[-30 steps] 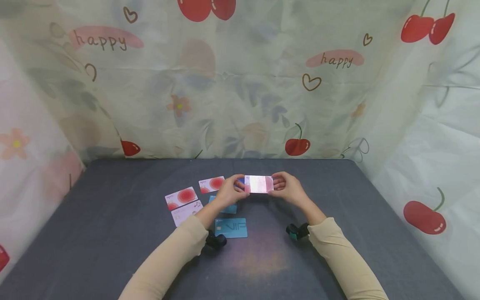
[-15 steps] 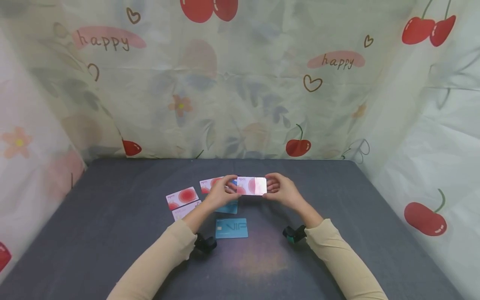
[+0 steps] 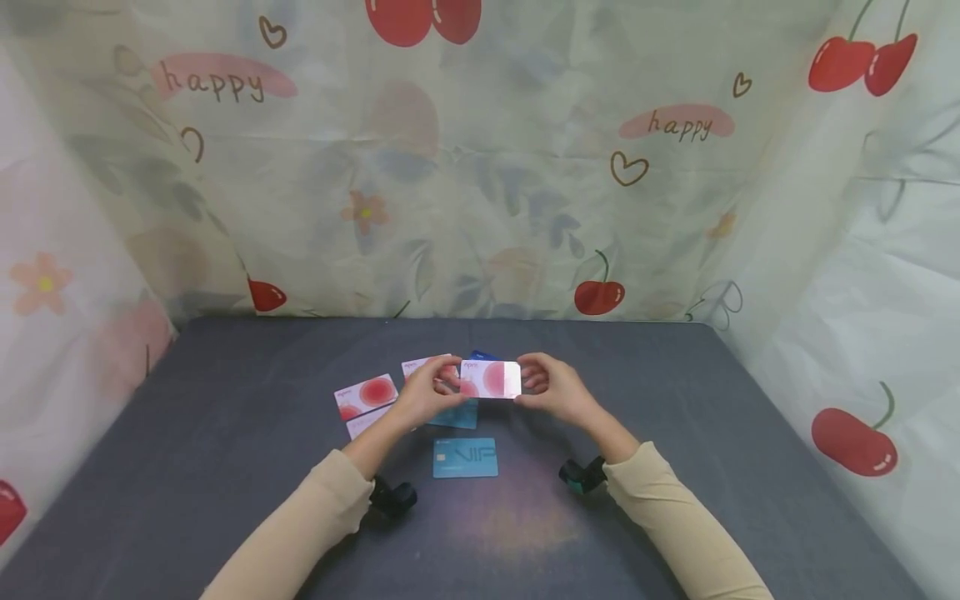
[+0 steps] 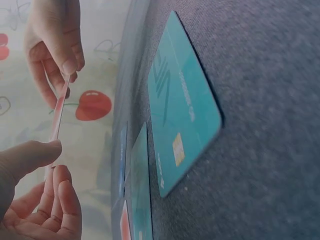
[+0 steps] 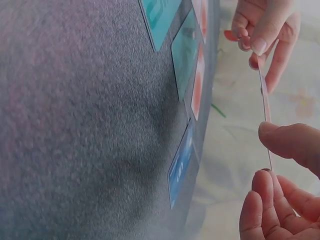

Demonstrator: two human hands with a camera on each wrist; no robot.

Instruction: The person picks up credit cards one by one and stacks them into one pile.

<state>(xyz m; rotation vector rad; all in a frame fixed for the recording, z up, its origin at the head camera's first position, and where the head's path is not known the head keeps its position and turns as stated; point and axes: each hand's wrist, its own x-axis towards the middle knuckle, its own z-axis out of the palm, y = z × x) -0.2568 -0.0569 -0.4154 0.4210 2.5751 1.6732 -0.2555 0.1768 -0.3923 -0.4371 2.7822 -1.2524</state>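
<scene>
A pink and white plastic card (image 3: 487, 379) with a round pink print is held up above the table, bright glare on its right end. My left hand (image 3: 427, 392) pinches its left end between thumb and fingers. At the opposite end, my right hand (image 3: 558, 390) grips it the same way. Both wrist views show the card edge-on, apart from the table. Below lies a teal VIP card (image 3: 465, 458) with a chip. Another teal card (image 3: 462, 414) is partly covered by the left hand. Behind the held card, a dark blue card (image 5: 181, 167) lies on the table.
On the left lie a pink card with a red circle (image 3: 366, 397) and a pale card (image 3: 363, 422), partly hidden by the left forearm. Another pink card (image 3: 415, 367) sits behind the left hand. A printed curtain (image 3: 450, 192) surrounds the dark table (image 3: 637, 358).
Both hands have carried the card left and slightly nearer. The glare on it has shrunk to its right end, and its print shows more clearly. The cards on the table have not moved.
</scene>
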